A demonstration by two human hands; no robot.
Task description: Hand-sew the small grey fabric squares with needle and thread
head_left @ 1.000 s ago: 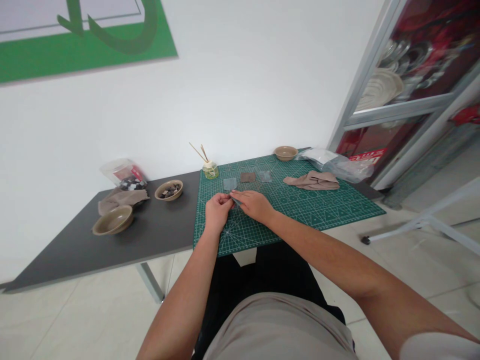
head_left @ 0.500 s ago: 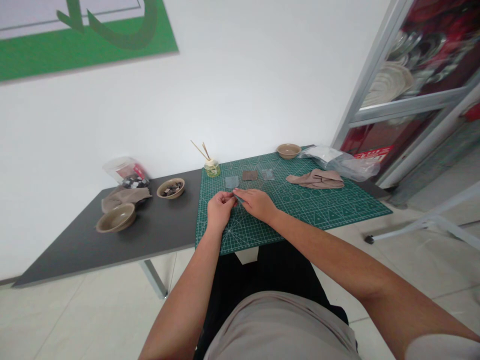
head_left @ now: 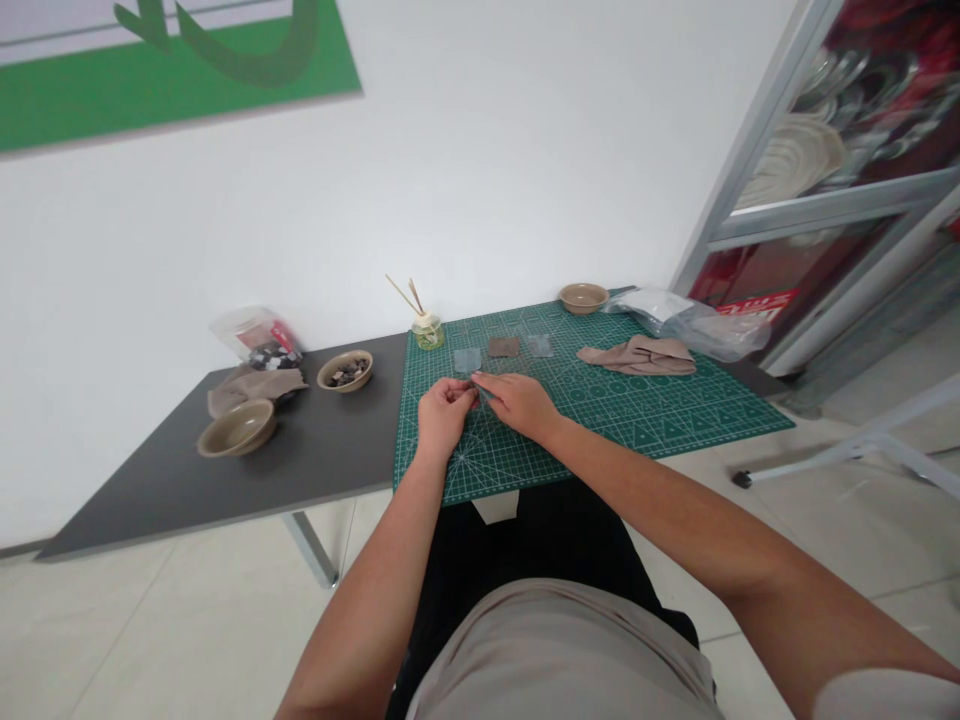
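My left hand (head_left: 442,415) and my right hand (head_left: 517,402) meet over the green cutting mat (head_left: 637,410), fingertips pinched together on a small thin grey piece (head_left: 478,397) that is mostly hidden between them. Just beyond the fingers lie three small square patches on the mat: a grey one (head_left: 466,360), a brown one (head_left: 503,347) and a clear grey one (head_left: 539,346). A small glass bottle with wooden sticks (head_left: 428,331) stands at the mat's far left corner.
A beige cloth (head_left: 640,355), a tan bowl (head_left: 583,297) and a clear plastic bag (head_left: 686,320) sit at the mat's right. On the dark table (head_left: 187,490) to the left are an empty bowl (head_left: 235,428), a bowl of small pieces (head_left: 345,370), a cloth (head_left: 251,385) and a bag (head_left: 255,335).
The view has drifted slightly; both hands stay pinched together at the same spot on the mat with only small finger movement.
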